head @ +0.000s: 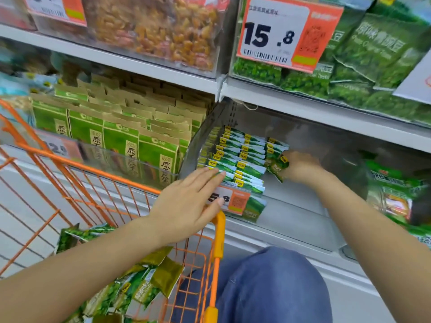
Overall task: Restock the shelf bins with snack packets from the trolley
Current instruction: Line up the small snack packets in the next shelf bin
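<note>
Two packet rows (235, 157) are already stacked in the clear bin (303, 206). A third is begun at 3 o'clock, where packets (278, 167) are gripped by the right hand (300, 167). The left hand (186, 203) is held flat, fingers apart. Many packets (140, 287) remain in the trolley (218, 234), at 7 o'clock.

Open floor in clear bin (291, 206) right of stacked green packets (235, 157), reachable from front. Blocked overhead by shelf edge (326, 108), left by clear divider wall (198, 145), far right by loose packets (394, 194). Front-left access pinched by orange trolley rim (219, 231).
</note>
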